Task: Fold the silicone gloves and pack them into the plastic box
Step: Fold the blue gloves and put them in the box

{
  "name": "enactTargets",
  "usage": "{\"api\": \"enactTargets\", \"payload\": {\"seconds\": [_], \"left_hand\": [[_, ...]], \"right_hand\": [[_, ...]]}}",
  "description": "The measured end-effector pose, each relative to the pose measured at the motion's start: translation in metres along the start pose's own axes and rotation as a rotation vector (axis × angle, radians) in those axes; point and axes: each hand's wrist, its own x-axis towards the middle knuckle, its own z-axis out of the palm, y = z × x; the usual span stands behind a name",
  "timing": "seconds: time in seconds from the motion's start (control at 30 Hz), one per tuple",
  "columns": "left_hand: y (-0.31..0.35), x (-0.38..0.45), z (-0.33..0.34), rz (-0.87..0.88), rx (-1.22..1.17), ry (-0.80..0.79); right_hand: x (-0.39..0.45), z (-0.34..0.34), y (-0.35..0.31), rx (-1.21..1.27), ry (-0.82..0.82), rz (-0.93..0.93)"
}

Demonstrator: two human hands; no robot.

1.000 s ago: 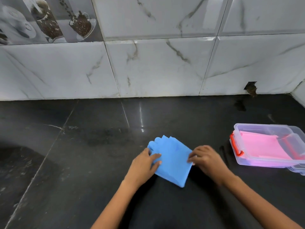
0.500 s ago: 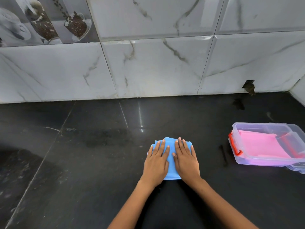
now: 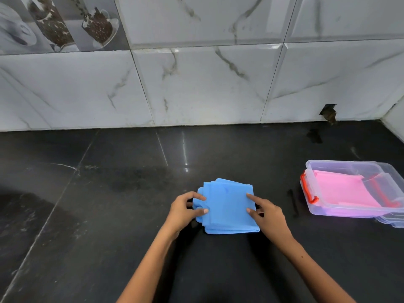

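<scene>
A folded blue silicone glove [image 3: 229, 207] lies flat on the black counter, in a squarish stack of layers with its finger ends sticking out at the left. My left hand [image 3: 185, 209] pinches those finger ends at the left edge. My right hand [image 3: 267, 215] grips the right edge, thumb and forefinger on top. To the right stands the clear plastic box [image 3: 341, 166] with a red latch [image 3: 307, 191]; a folded pink glove [image 3: 343, 190] lies inside it.
The box's clear lid [image 3: 391, 221] sits under or beside it at the far right. A small dark object [image 3: 293, 202] lies between the blue glove and the box. A marble tiled wall [image 3: 196, 84] bounds the counter at the back.
Both hands lay flat pressing on the folded glove half a second ago; they have now slid apart to its left and right edges and taken hold. The glove lies squarer than before.
</scene>
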Motion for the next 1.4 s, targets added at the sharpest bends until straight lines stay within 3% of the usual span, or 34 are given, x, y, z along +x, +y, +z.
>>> {"api": "enactTargets", "payload": {"seconds": [0.37, 0.9, 1.13, 1.4], "left_hand": [[-0.017, -0.005, 0.002, 0.010, -0.273, 0.039], [0.049, -0.028, -0.005, 0.171, -0.161, 0.078], [0.115, -0.031, 0.049, 0.248, -0.161, 0.006], [0.180, 0.005, 0.177, 0.264, -0.094, -0.069]], "right_hand": [[0.010, -0.002, -0.007, 0.147, -0.029, 0.072], [0.002, -0.053, -0.025, 0.338, 0.033, -0.002], [-0.007, -0.138, -0.004, 0.388, 0.104, -0.008], [0.005, -0.252, 0.081, 0.470, 0.173, 0.037]]}}
